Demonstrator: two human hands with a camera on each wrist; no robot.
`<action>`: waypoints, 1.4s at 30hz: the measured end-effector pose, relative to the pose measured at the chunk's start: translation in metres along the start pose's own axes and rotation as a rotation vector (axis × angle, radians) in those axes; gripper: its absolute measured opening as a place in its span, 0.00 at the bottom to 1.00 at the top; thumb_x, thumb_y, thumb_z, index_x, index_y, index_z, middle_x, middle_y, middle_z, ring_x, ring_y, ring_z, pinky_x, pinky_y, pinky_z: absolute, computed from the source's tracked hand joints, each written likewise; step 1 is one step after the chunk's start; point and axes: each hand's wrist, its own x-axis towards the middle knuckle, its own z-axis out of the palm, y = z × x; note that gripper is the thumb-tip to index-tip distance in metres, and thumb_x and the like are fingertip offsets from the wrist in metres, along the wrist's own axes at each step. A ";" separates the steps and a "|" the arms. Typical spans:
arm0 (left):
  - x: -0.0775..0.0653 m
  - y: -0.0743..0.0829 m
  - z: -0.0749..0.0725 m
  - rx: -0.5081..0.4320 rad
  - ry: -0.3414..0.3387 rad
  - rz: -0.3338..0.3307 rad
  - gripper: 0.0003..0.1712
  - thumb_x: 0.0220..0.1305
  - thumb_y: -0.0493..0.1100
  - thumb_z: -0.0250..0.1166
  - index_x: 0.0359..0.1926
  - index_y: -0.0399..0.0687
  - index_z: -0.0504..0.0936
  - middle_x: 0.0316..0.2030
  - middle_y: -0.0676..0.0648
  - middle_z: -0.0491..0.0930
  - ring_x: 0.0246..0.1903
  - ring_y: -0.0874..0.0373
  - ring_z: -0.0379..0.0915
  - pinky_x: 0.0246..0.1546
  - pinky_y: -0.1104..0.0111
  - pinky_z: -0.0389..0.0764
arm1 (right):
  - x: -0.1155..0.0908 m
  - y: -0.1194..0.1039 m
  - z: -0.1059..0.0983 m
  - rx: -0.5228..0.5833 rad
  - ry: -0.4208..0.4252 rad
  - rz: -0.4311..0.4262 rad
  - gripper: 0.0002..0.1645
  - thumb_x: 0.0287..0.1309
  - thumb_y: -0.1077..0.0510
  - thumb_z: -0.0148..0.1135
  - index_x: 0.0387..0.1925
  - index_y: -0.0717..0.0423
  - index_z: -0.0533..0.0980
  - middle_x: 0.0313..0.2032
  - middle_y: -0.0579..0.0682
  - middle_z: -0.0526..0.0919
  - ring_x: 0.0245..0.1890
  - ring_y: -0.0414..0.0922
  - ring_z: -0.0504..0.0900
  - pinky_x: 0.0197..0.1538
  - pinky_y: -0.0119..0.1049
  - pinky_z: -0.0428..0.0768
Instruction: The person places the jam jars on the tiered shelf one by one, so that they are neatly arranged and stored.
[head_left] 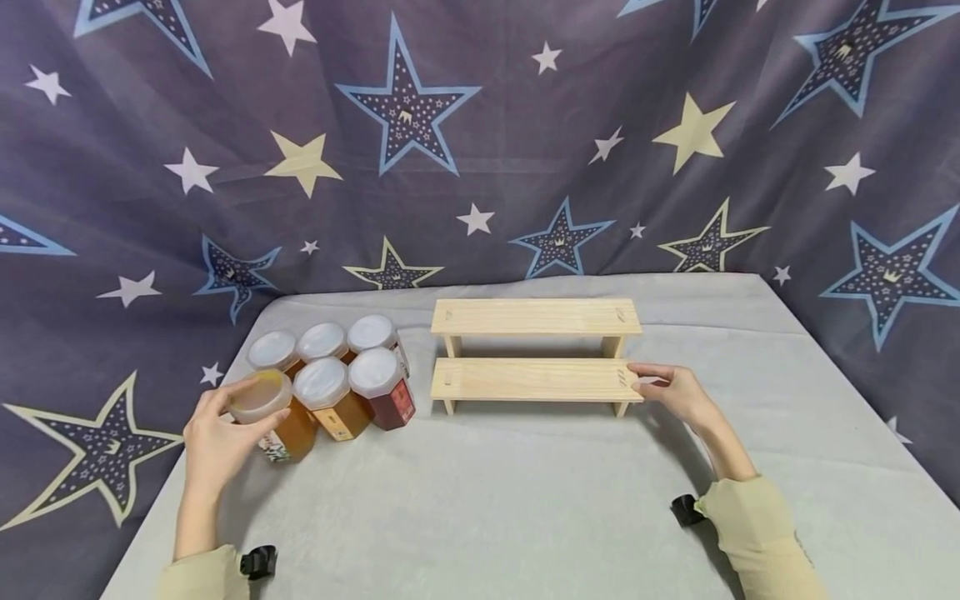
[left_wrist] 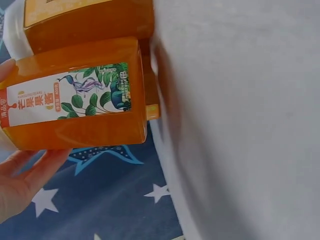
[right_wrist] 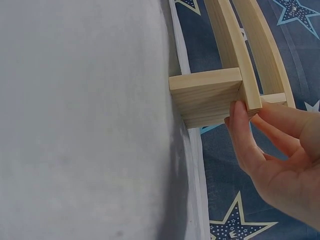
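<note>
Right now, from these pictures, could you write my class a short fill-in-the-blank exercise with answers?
The left hand grips one of ____ jars.
The right hand pinches a wooden rack that has ____ levels.
The dark backdrop is printed with ____ of several sizes.

Missing words: six; two; stars.

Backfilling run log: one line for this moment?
left hand: grips front-left jar | right hand: holds shelf, right end | five other jars: lidded, left of shelf
</note>
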 end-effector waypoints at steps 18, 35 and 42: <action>0.014 0.168 -0.067 -0.013 0.062 -0.059 0.33 0.29 0.40 0.77 0.46 0.48 0.80 0.31 0.57 0.67 0.35 0.72 0.62 0.29 0.92 0.61 | 0.001 0.003 0.000 0.001 0.010 0.000 0.24 0.53 0.63 0.58 0.52 0.71 0.69 0.48 0.68 0.73 0.32 0.30 0.76 0.34 0.25 0.75; 0.036 0.188 -0.077 -0.011 0.140 0.008 0.32 0.30 0.40 0.76 0.46 0.48 0.80 0.30 0.69 0.60 0.33 0.79 0.57 0.28 0.87 0.60 | 0.002 0.004 0.001 0.025 0.001 0.019 0.25 0.54 0.63 0.57 0.52 0.72 0.67 0.49 0.69 0.72 0.32 0.30 0.76 0.36 0.27 0.76; 0.044 0.198 -0.078 -0.004 0.126 0.012 0.33 0.32 0.41 0.75 0.47 0.51 0.79 0.31 0.61 0.64 0.31 0.76 0.56 0.29 0.80 0.59 | 0.002 0.005 0.001 0.048 0.003 0.010 0.24 0.53 0.65 0.57 0.52 0.73 0.67 0.48 0.70 0.72 0.31 0.29 0.76 0.36 0.26 0.76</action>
